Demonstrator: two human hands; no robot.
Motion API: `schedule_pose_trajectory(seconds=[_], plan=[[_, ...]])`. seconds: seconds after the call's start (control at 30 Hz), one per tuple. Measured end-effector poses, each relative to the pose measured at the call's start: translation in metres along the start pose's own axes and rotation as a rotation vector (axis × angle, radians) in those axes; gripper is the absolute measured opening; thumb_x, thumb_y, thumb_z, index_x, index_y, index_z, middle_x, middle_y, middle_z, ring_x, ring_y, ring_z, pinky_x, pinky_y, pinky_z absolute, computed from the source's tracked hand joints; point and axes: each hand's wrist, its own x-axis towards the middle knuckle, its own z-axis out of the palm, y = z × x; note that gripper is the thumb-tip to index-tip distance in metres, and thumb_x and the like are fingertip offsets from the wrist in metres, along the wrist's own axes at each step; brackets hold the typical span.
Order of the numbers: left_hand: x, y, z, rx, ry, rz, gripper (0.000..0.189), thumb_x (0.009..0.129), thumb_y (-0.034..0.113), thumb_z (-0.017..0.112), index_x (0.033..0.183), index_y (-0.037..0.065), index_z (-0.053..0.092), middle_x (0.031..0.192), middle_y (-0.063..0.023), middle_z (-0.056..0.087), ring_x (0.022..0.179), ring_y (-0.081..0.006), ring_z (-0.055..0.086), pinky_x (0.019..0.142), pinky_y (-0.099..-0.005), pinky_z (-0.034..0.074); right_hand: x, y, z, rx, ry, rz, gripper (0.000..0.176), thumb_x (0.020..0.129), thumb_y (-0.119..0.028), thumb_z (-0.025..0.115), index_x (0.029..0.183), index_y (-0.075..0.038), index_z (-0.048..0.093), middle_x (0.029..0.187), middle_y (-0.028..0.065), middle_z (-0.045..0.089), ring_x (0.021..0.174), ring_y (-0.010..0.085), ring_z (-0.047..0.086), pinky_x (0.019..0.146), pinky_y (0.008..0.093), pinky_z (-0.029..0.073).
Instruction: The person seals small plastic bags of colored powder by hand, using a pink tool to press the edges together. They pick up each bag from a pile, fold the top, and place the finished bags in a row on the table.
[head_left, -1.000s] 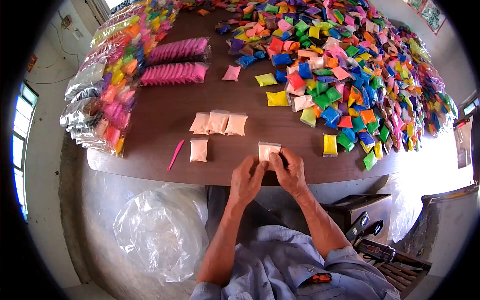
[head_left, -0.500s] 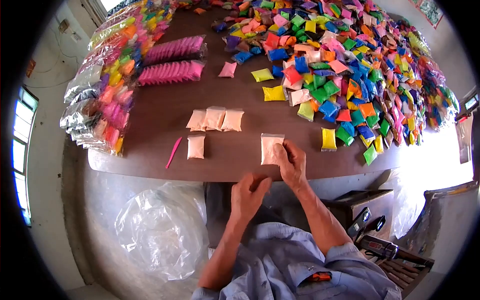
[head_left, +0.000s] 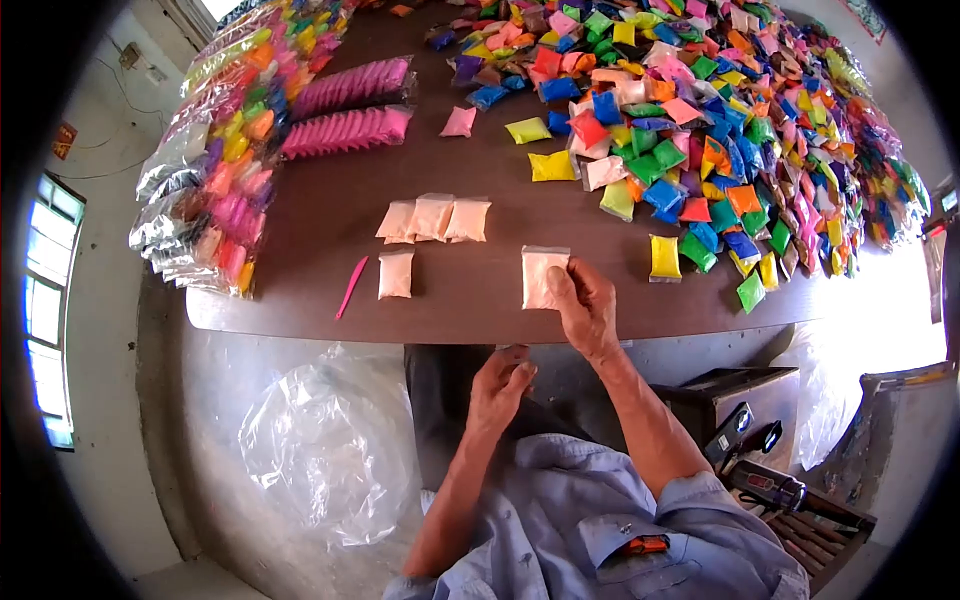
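My right hand [head_left: 588, 310] pinches a clear packet of pale peach material [head_left: 541, 278] by its right side, thumb on top, at the front of the table. Below the table edge, my left hand [head_left: 500, 390] is loosely curled, its thumb a little apart from the fingers, with nothing visible in it. Left of the held packet lies a single peach packet [head_left: 396, 274]. Behind that one, several similar peach packets [head_left: 434, 218] overlap in a row. A thin pink plastic stick [head_left: 351, 288] rests to their left.
A large heap of small colourful packets [head_left: 690, 150] covers the right and back of the table [head_left: 300, 315]. Bagged packets [head_left: 215, 180] line the left side, beside two pink bundles [head_left: 347, 133]. One yellow packet [head_left: 664, 258] lies right of my right hand. Clear plastic [head_left: 330, 450] sits on the floor.
The camera view has shifted slightly, so the table appears higher. My right hand still holds the peach packet. My left hand stays near the table edge, its fingers slightly changed in pose.
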Motion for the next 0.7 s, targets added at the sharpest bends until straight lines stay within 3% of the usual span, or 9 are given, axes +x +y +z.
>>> schedule_pose_trajectory(seconds=[0.07,0.13,0.2,0.27,0.4,0.47,0.53,0.63,0.7], plan=[[0.0,0.003,0.0,0.153,-0.06,-0.004,0.028,0.101,0.018,0.07,0.119,-0.004,0.071,0.099,-0.0082,0.075,0.095,-0.0174,0.072,0.079,-0.0294,0.055,0.002,0.01,0.002,0.121,0.104,-0.032,0.025,0.108,-0.027,0.064,0.103,-0.003,0.069,0.081,-0.0074,0.057,0.073,0.0011,0.047,0.061,0.0221,0.039],[-0.021,0.036,0.022,0.599,-0.124,0.236,0.03,0.098,0.018,0.073,0.118,-0.004,0.07,0.101,-0.0147,0.076,0.093,-0.0208,0.074,0.079,-0.0299,0.056,0.002,0.005,-0.004,0.172,0.103,0.002,0.025,0.109,-0.028,0.063,0.105,-0.004,0.07,0.081,-0.0055,0.06,0.071,0.0023,0.051,0.06,0.0224,0.041],[-0.021,0.051,0.029,0.682,-0.104,0.3,0.03,0.095,0.016,0.075,0.119,-0.002,0.071,0.114,-0.0208,0.074,0.103,-0.0283,0.074,0.089,-0.0359,0.056,0.005,0.005,-0.01,0.334,0.146,0.106,0.027,0.109,-0.028,0.062,0.111,-0.003,0.072,0.085,-0.003,0.066,0.072,0.0033,0.056,0.061,0.0223,0.044],[-0.008,0.057,0.027,1.07,0.157,0.859,0.033,0.093,0.017,0.076,0.122,0.001,0.071,0.129,-0.0199,0.07,0.121,-0.0341,0.067,0.105,-0.0442,0.049,0.007,0.01,-0.015,0.336,0.118,0.116,0.03,0.109,-0.033,0.062,0.112,-0.004,0.072,0.084,-0.0022,0.067,0.069,0.0051,0.058,0.058,0.0233,0.043],[0.011,0.055,0.031,1.33,0.175,0.822,0.041,0.091,0.022,0.076,0.125,0.002,0.07,0.138,-0.0183,0.064,0.134,-0.035,0.057,0.117,-0.051,0.038,0.015,0.011,-0.017,0.494,0.173,0.19,0.032,0.109,-0.034,0.061,0.113,-0.005,0.071,0.084,0.001,0.068,0.067,0.0095,0.059,0.057,0.0254,0.045],[-0.016,0.051,0.052,1.288,-0.282,0.921,0.044,0.091,0.024,0.075,0.128,0.0,0.067,0.136,-0.0165,0.065,0.136,-0.0334,0.055,0.118,-0.0523,0.036,0.015,0.012,-0.021,0.534,0.125,0.243,0.026,0.109,-0.033,0.061,0.106,-0.009,0.071,0.085,0.0002,0.065,0.067,0.0114,0.058,0.057,0.0276,0.044],[-0.027,-0.007,0.061,1.216,-0.623,0.944,0.037,0.093,0.021,0.073,0.124,0.001,0.069,0.135,-0.0156,0.066,0.134,-0.0334,0.057,0.117,-0.0498,0.039,0.017,0.005,-0.024,0.546,0.095,0.261,0.025,0.109,-0.032,0.061,0.104,-0.009,0.07,0.084,0.0004,0.065,0.068,0.0121,0.058,0.057,0.0282,0.045],[-0.044,-0.024,0.064,0.967,-0.586,0.905,0.03,0.093,0.018,0.072,0.119,0.003,0.072,0.133,-0.015,0.067,0.129,-0.0328,0.061,0.112,-0.0473,0.045,0.017,0.006,-0.036,0.522,0.048,0.315,0.024,0.11,-0.031,0.06,0.105,-0.009,0.07,0.084,0.0004,0.064,0.069,0.0123,0.059,0.058,0.0288,0.045],[-0.043,-0.023,0.047,1.03,-0.51,0.837,0.028,0.093,0.017,0.072,0.118,0.004,0.072,0.132,-0.0152,0.067,0.127,-0.0327,0.062,0.11,-0.0469,0.047,0.013,0.009,-0.037,0.557,0.049,0.298,0.028,0.108,-0.032,0.062,0.113,-0.006,0.072,0.085,0.0031,0.068,0.069,0.0126,0.061,0.058,0.0273,0.046]])
